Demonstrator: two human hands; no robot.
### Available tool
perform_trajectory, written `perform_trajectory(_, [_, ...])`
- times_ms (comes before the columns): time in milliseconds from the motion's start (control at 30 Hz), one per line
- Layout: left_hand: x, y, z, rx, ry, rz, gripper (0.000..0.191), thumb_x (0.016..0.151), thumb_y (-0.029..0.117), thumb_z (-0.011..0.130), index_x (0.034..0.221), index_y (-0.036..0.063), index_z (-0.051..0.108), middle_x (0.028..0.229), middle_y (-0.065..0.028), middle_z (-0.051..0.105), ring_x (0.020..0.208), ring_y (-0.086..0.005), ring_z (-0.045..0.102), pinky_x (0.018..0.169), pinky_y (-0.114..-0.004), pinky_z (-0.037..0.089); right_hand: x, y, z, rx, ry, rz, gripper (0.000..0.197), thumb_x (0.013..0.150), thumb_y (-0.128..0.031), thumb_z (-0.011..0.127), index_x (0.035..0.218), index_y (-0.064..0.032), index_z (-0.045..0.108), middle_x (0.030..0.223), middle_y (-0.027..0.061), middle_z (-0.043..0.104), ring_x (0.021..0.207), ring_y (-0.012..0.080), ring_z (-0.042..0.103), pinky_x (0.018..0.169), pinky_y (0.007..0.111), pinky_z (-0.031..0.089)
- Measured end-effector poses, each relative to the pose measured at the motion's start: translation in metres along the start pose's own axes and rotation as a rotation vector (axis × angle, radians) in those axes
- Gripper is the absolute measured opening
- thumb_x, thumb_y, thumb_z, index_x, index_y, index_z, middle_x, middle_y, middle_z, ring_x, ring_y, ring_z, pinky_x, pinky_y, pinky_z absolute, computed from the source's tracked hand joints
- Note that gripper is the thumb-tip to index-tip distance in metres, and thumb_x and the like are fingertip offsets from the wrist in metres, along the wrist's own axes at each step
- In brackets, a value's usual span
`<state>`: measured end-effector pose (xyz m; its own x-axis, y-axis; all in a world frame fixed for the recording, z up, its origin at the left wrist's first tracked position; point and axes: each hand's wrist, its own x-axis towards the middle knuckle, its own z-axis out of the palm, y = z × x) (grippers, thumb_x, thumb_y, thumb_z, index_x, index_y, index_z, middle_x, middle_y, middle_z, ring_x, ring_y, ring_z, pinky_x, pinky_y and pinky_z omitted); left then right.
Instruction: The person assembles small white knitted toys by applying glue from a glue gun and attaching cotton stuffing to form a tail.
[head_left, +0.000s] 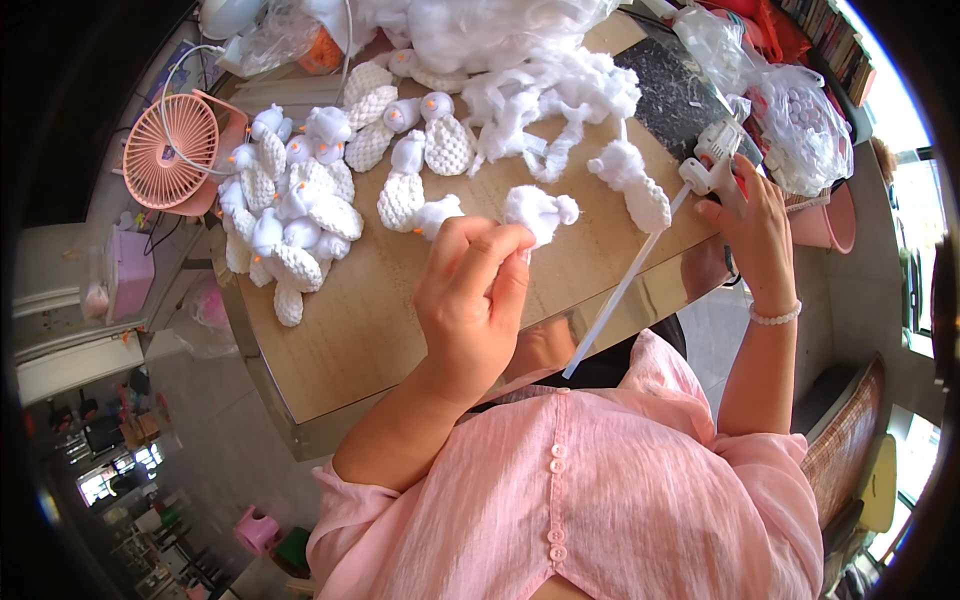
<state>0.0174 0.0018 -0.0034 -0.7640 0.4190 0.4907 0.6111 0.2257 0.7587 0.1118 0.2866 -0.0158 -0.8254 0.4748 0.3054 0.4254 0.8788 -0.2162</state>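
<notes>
My left hand (472, 300) is closed in a pinch over the front of the table. At its fingertips is a fluffy white stuffing piece (536, 214); the hidden fingers mask how it is gripped. My right hand (754, 217) is around the handle of a white hot glue gun (716, 154) at the table's right. A long translucent glue stick (626, 281) runs from the gun past the front edge. Between the hands lies a white knitted piece (646, 202) with fluff at one end. Just beyond my left hand is a small white figure (439, 214) with an orange nose.
A heap of white knitted snowman-like figures (289, 202) covers the table's left. Loose fiberfill (551, 97) lies at the back near a dark, lint-strewn board (671, 86). A pink fan (171, 152) stands far left. Plastic bags (802, 124) and a pink bin (829, 221) are at right.
</notes>
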Motion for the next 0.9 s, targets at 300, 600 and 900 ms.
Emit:
perform_trajectory(300, [-0.001, -0.011, 0.002, -0.223, 0.003, -0.071, 0.009, 0.086, -0.004, 0.061, 0.093, -0.0011, 0.057, 0.104, -0.0090, 0.048, 0.077, -0.0134, 0.056, 0.058, -0.025, 0.058, -0.001, 0.013, 0.004, 0.037, 0.059, 0.016, 0.040, 0.080, -0.017, 0.066, 0.116, -0.0006, 0.059, 0.108, 0.0178, 0.063, 0.099, 0.0332, 0.060, 0.087, 0.038, 0.046])
perform_trajectory(600, [0.004, -0.008, -0.003, 0.028, 0.114, 0.012, 0.017, 0.079, -0.005, 0.066, 0.092, 0.0018, 0.059, 0.098, -0.0105, 0.051, 0.082, -0.0186, 0.054, 0.063, -0.029, 0.051, -0.015, -0.030, -0.033, 1.328, -0.118, 0.137, 0.035, 0.091, -0.024, 0.058, 0.109, 0.0059, 0.058, 0.090, 0.0147, 0.066, 0.075, 0.0148, 0.061, 0.064, 0.027, 0.048])
perform_trajectory(900, [0.006, -0.006, -0.004, 0.070, 0.173, 0.089, 0.020, 0.073, -0.008, 0.067, 0.089, 0.0037, 0.065, 0.096, -0.0093, 0.050, 0.075, -0.0181, 0.054, 0.059, -0.027, 0.044, -0.043, -0.082, -0.045, 1.612, -0.528, 0.071, 0.039, 0.084, -0.022, 0.070, 0.111, 0.0027, 0.057, 0.090, 0.0104, 0.066, 0.078, 0.0146, 0.061, 0.067, 0.027, 0.049])
